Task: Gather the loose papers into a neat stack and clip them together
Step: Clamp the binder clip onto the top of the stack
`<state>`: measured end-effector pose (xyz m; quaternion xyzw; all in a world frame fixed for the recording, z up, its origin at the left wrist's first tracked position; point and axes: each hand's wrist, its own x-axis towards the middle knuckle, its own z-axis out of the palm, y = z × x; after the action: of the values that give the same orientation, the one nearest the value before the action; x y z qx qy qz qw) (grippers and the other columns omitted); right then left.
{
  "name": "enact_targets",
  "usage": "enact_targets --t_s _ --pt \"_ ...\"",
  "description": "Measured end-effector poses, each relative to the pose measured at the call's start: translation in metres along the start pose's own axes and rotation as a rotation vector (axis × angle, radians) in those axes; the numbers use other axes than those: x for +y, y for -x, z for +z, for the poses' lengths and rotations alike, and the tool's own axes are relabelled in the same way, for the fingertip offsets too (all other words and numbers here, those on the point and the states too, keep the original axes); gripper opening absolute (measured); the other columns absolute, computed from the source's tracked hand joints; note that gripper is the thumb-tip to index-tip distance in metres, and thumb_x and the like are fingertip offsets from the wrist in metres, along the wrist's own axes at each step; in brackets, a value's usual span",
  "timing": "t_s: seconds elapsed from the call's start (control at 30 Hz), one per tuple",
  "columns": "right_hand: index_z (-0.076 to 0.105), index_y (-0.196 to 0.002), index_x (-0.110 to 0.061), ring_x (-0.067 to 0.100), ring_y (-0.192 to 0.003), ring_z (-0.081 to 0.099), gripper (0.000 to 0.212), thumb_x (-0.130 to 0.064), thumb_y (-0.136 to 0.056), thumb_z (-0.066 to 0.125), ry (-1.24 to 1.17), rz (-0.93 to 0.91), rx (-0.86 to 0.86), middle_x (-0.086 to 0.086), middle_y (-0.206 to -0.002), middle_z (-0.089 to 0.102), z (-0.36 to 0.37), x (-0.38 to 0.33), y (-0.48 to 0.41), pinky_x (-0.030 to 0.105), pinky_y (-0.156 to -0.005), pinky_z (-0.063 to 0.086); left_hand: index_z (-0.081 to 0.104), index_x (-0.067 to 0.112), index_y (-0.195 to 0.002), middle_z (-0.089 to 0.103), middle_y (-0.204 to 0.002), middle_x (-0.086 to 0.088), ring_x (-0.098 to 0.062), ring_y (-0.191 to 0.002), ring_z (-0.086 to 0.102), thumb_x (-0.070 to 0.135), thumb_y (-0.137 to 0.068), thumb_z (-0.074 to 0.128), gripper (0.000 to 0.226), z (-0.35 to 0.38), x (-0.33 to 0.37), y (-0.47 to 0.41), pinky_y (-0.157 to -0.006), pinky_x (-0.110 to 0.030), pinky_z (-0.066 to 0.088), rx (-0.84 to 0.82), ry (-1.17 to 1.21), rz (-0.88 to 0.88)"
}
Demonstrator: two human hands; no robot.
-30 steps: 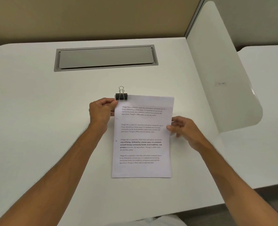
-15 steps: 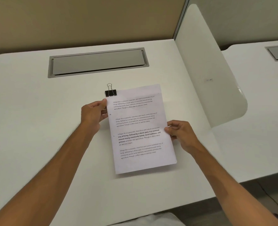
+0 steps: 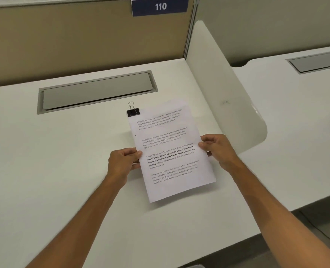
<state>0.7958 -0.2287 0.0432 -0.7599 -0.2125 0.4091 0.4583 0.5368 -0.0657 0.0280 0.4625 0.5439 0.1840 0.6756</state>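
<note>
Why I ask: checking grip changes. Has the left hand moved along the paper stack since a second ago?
Yes. The left hand has slid down the paper stack, away from the binder clip, to mid-page.

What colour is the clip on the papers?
The binder clip is black with silver wire handles, at the top left corner of the papers; seen in the head view.

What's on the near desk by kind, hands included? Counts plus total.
Paper stack: 1
Binder clip, black, on the stack's top-left corner: 1
Hands gripping the stack's side edges: 2, left hand and right hand
Total: 4
</note>
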Motion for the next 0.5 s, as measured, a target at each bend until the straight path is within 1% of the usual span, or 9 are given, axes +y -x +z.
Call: enact_targets --t_s 0.03,0.07,0.1,0.17,0.2,0.27,0.37,0.43,0.5 --pt "0.076 -0.079 -0.018 0.017 -0.074 0.069 0.022 -0.001 -0.089 0.066 0.021 -0.007 0.044 0.001 -0.079 0.077 -0.003 -0.003 -0.006 0.035 -0.071 0.053 0.075 0.003 -0.099 0.079 -0.09 -0.006 -0.018 -0.073 0.077 0.0 -0.088 0.071 0.012 0.008 0.004 -0.006 -0.063 -0.026 0.061 0.007 -0.006 0.015" --pt "0.076 -0.077 -0.02 0.017 -0.075 0.069 0.023 -0.002 -0.088 0.067 0.049 -0.02 0.094 -0.002 -0.078 0.076 -0.006 -0.006 -0.012 0.034 -0.072 0.053 0.075 0.003 -0.1 0.079 -0.091 -0.007 -0.019 -0.075 0.077 0.0 -0.087 0.071 0.014 0.016 0.008 -0.012 -0.063 -0.027 0.062 0.013 -0.013 0.029" --pt "0.076 -0.077 -0.022 0.015 -0.074 0.068 0.023 -0.004 -0.088 0.068 0.084 -0.037 0.146 -0.004 -0.077 0.075 -0.008 -0.01 -0.018 0.03 -0.071 0.053 0.075 0.003 -0.101 0.079 -0.092 -0.007 -0.02 -0.076 0.077 -0.001 -0.087 0.071 0.014 0.024 0.013 -0.018 -0.065 -0.029 0.062 0.023 -0.019 0.039" --pt "0.076 -0.085 -0.019 0.013 -0.075 0.066 0.016 -0.005 -0.088 0.069 0.178 -0.074 0.248 -0.005 -0.08 0.073 -0.012 -0.019 -0.029 0.022 -0.07 0.05 0.075 0.003 -0.101 0.078 -0.092 -0.008 -0.022 -0.078 0.077 -0.001 -0.086 0.072 0.015 0.039 0.023 -0.031 -0.067 -0.031 0.063 0.048 -0.017 0.051" --pt "0.077 -0.091 -0.014 0.014 -0.076 0.066 0.012 -0.006 -0.088 0.07 0.226 -0.091 0.299 -0.003 -0.082 0.073 -0.012 -0.023 -0.035 0.021 -0.071 0.049 0.074 0.003 -0.1 0.078 -0.091 -0.008 -0.021 -0.077 0.077 -0.001 -0.086 0.073 0.016 0.046 0.028 -0.038 -0.067 -0.032 0.064 0.057 -0.013 0.056" --pt "0.078 -0.095 -0.01 0.019 -0.08 0.067 0.012 -0.006 -0.087 0.069 0.312 -0.124 0.393 0.002 -0.084 0.073 -0.014 -0.027 -0.048 0.023 -0.076 0.049 0.074 0.003 -0.098 0.077 -0.088 -0.006 -0.018 -0.072 0.076 -0.002 -0.085 0.074 0.014 0.061 0.037 -0.05 -0.065 -0.031 0.064 0.066 -0.013 0.067" --pt "0.076 -0.101 -0.009 0.025 -0.089 0.07 0.017 -0.006 -0.09 0.064 0.401 -0.108 0.504 0.008 -0.094 0.077 -0.013 -0.029 -0.065 0.022 -0.077 0.045 0.072 0.004 -0.094 0.075 -0.088 -0.008 -0.017 -0.07 0.074 -0.004 -0.085 0.073 0.013 0.078 0.047 -0.068 -0.06 -0.027 0.063 0.075 -0.034 0.075" --pt "0.075 -0.104 -0.009 0.026 -0.087 0.068 0.018 -0.006 -0.093 0.06 0.453 -0.086 0.549 0.01 -0.098 0.076 -0.012 -0.029 -0.075 0.021 -0.074 0.043 0.071 0.002 -0.095 0.074 -0.091 -0.011 -0.019 -0.071 0.074 -0.004 -0.084 0.074 0.013 0.088 0.05 -0.081 -0.059 -0.026 0.063 0.075 -0.067 0.067" --pt "0.072 -0.103 -0.007 0.026 -0.084 0.066 0.019 -0.003 -0.094 0.056 0.518 -0.07 0.575 0.01 -0.099 0.075 -0.01 -0.029 -0.084 0.023 -0.071 0.043 0.072 0.001 -0.096 0.075 -0.093 -0.012 -0.021 -0.069 0.075 -0.004 -0.084 0.075 0.013 0.096 0.053 -0.094 -0.061 -0.029 0.063 0.082 -0.099 0.052"
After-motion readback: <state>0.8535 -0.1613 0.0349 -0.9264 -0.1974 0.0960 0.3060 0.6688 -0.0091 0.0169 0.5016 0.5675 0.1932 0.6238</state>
